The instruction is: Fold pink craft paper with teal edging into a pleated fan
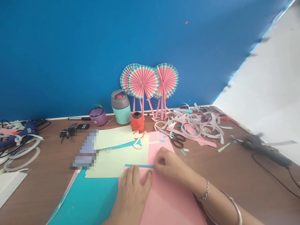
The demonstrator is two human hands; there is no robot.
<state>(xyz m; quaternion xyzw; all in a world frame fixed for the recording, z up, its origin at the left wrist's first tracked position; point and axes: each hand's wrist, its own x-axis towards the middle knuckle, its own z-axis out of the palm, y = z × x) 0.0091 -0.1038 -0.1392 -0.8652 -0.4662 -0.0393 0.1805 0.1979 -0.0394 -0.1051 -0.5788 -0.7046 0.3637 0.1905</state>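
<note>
A pink sheet of paper (168, 200) lies on the table in front of me. Along its far edge runs a narrow blue paper strip (140, 166). My left hand (132, 184) rests flat on the pink sheet, fingers stretched out, with their tips at the strip. At the strip's right end, my right hand (170, 164) is closed in a pinch; its fingertips cover that end. Pale green sheets (117, 162) lie just beyond, and a teal sheet (93, 197) is under my left side.
Scissors (177, 140) lie among paper scraps, beside a heap of white strips (197, 123). Pink pleated paper fans (143, 82) stand by the blue wall, behind a red thread spool (137, 122) and a teal flask (122, 111). A glue gun (264, 150) and its cord are at right.
</note>
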